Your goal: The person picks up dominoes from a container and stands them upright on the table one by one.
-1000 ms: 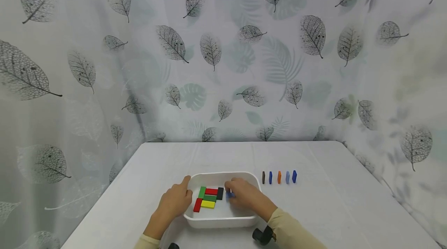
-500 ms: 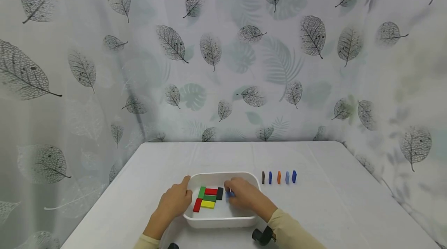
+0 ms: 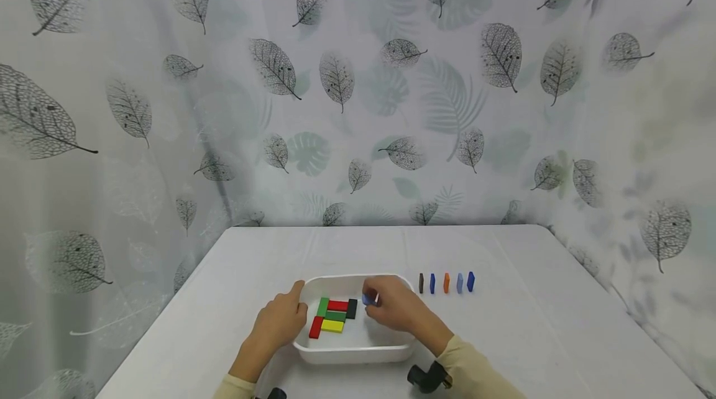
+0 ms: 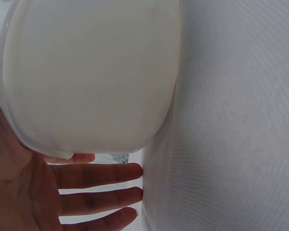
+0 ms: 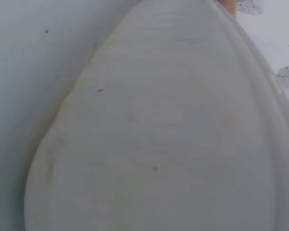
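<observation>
A light blue domino-like block (image 3: 368, 300) is pinched between the thumb and index finger of my right hand (image 3: 394, 304), over the right part of a white plastic tub (image 3: 352, 355). My left hand (image 3: 282, 319) rests against the left rim of that tub. In the left wrist view, straight, spread fingers of the left hand (image 4: 94, 187) lie beside the outer wall. Inside the tub, red (image 3: 338, 306), green (image 3: 335, 317), yellow (image 3: 332, 327) and black blocks (image 3: 351, 309) lie flat, close together. The right wrist view shows mostly the tub's outer wall (image 5: 159, 120).
Several blocks stand upright in a row to the right behind the tub, among them an orange block (image 3: 446, 283) and a dark blue block (image 3: 471, 281). All this is on a white-covered table (image 3: 531, 324). A leaf-patterned curtain (image 3: 358, 107) surrounds the table's back and sides.
My right hand has lifted slightly and shifted a little to the right and away from me, with the blue block in its pinch. The left hand has stayed at the tub's rim.
</observation>
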### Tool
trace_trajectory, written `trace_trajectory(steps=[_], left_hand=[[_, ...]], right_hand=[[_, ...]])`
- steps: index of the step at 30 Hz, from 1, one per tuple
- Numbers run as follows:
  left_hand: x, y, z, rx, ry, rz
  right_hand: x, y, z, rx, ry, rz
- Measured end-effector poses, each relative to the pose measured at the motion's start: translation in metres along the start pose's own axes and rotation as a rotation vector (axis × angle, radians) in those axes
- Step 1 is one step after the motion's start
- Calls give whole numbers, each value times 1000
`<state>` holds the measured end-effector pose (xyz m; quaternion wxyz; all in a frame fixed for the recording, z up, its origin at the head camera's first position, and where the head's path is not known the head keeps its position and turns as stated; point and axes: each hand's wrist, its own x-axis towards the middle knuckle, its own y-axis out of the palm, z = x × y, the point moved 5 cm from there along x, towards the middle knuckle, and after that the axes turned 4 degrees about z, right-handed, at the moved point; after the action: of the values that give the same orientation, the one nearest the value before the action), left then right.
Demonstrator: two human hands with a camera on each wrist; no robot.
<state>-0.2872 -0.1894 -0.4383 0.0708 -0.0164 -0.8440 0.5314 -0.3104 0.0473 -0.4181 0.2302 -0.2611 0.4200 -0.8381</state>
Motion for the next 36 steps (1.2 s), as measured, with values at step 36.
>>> trace_trajectory(steps=[36], left_hand=[[-1,-1,-1,9,-2,4]], right_hand=[[-42,-125,-21,86,41,-248]])
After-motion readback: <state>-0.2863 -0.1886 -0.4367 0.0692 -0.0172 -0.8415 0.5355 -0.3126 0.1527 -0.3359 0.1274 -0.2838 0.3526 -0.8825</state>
